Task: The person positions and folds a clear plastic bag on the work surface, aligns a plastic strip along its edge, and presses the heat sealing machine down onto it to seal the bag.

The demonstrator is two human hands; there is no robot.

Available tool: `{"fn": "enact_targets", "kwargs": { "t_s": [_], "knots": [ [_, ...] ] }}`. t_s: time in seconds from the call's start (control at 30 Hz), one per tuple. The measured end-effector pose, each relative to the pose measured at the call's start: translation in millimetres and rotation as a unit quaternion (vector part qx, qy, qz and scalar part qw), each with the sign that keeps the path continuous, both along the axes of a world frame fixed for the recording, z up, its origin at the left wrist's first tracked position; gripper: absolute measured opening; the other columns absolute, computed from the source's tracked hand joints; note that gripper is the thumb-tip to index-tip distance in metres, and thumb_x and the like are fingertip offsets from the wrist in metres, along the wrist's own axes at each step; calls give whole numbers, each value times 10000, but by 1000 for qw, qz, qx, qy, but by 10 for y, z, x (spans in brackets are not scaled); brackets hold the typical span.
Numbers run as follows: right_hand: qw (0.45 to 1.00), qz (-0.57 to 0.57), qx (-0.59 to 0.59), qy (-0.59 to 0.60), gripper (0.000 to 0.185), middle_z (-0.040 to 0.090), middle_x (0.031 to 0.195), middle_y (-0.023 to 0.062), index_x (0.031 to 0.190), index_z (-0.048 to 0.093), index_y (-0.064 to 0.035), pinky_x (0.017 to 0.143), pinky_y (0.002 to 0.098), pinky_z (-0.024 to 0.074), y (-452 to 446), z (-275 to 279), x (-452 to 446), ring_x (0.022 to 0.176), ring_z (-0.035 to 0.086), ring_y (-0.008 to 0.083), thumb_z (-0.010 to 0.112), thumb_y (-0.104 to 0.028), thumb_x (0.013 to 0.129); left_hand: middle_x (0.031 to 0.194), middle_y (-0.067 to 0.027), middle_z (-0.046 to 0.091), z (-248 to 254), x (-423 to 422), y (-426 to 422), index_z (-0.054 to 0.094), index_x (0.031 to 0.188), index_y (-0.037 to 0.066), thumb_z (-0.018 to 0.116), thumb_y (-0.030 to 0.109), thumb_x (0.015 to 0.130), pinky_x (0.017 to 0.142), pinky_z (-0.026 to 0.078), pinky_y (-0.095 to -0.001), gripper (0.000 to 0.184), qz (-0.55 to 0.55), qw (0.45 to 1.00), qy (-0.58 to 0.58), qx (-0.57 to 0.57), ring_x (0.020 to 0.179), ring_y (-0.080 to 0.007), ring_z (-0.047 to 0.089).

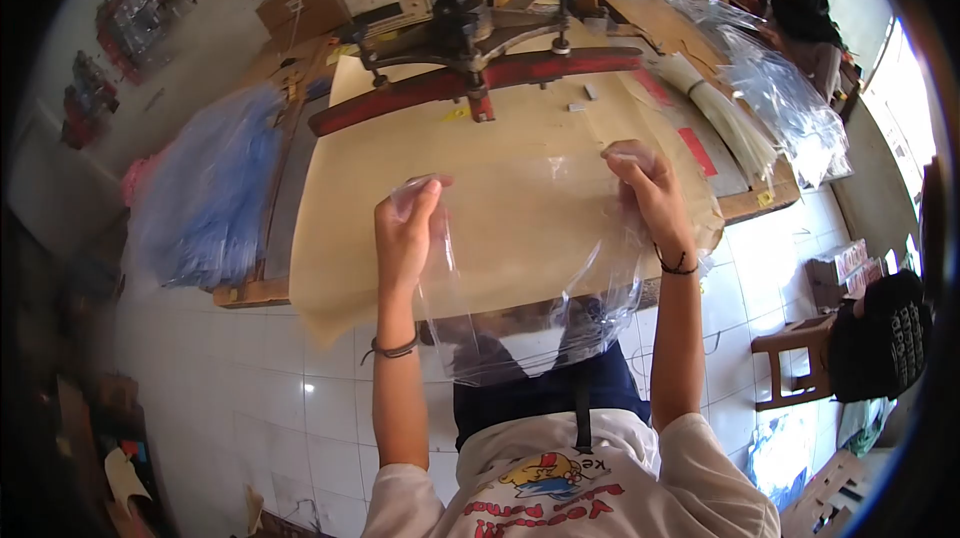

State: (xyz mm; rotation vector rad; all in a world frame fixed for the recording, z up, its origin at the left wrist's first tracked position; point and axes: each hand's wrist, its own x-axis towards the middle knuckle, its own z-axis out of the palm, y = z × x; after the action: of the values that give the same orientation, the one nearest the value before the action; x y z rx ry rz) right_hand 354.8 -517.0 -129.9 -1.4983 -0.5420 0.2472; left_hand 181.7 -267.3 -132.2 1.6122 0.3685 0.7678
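Observation:
A clear plastic sheet [520,268] is stretched between my two hands over the near part of the table, its lower end hanging past the edge in front of my lap. My left hand [405,228] pinches its upper left corner, thumb on top. At the upper right corner my right hand [645,183] is closed on the same sheet. Under it lies brown paper [350,208] covering the tabletop. Just beyond my hands stands a press with a long red bar [400,101]. Two small metal blocks [577,107] rest on the paper near that bar.
Blue-tinted plastic [215,188] is piled at the table's left side. To the right lie a bundle of pale strips [715,108] and more clear plastic [785,103]. A brown stool [785,363] stands on the tiled floor at right. Another person [800,8] is at the far right.

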Motion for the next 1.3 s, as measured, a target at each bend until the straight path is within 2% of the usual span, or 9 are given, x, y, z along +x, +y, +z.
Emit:
{"fn": "enact_targets", "kwargs": {
  "t_s": [0.07,0.17,0.2,0.27,0.37,0.47,0.83,1.03,1.3],
  "knots": [
    [1000,10,10,8,198,568,736,-65,1041,723,-35,513,217,359,-15,-28,4,577,471,24,676,-211,962,795,18,653,1,-31,40,725,1057,-5,676,228,993,658,478,-244,247,-16,1000,24,1,705,-74,597],
    [1000,-19,2,-9,195,586,749,-61,1043,725,-36,510,213,358,-23,-14,10,580,481,24,672,-206,963,896,-7,632,-129,86,41,675,1095,6,694,204,981,698,468,-245,229,72,980,-90,161,778,-79,569],
    [1000,-25,3,-3,195,591,752,-60,1042,726,-37,510,211,359,-28,-1,27,583,484,23,671,-207,963,977,-35,587,-19,-15,3,637,1106,23,689,124,960,718,463,-272,185,149,949,-91,264,803,-105,516],
    [999,-41,2,16,195,601,760,-58,1041,727,-38,512,208,360,-42,-6,40,590,491,21,670,-208,964,979,-37,548,542,-401,-415,636,1051,40,685,65,923,708,428,-286,140,130,959,-171,186,778,-120,465],
    [999,-51,0,5,200,606,774,-55,1042,730,-39,513,206,359,-14,-20,31,594,495,21,671,-214,963,970,-37,547,1089,-869,-920,632,1054,44,676,77,928,714,427,-295,137,-84,934,-329,114,778,-126,470],
    [1000,-30,0,8,213,599,784,-61,1051,731,-42,516,207,348,-8,-72,63,599,480,15,678,-229,963,961,-38,547,1321,-953,-1291,628,1056,47,667,88,934,721,427,-304,135,-228,919,-319,34,777,-132,474],
    [999,-29,-20,-2,224,553,756,-75,1056,731,-43,528,208,323,-1,-25,41,609,454,11,691,-244,966,929,-40,544,1211,-857,-1423,614,1066,61,635,130,955,745,424,-337,132,-342,895,-282,-48,775,-152,489],
    [1000,-31,-4,1,227,569,766,-71,1063,731,-45,523,204,340,3,-80,53,607,470,8,691,-249,972,912,-41,543,1205,-820,-1598,606,1071,68,617,153,966,758,422,-355,135,-436,851,-266,-123,774,-163,498],
    [999,-21,-24,-3,246,581,764,-67,1069,726,-31,544,199,344,-25,-18,68,623,471,7,691,-253,969,888,-43,541,1111,-660,-1591,596,1077,78,594,183,981,775,420,-380,142,-451,843,-256,-146,773,-178,509]
  ]
}}
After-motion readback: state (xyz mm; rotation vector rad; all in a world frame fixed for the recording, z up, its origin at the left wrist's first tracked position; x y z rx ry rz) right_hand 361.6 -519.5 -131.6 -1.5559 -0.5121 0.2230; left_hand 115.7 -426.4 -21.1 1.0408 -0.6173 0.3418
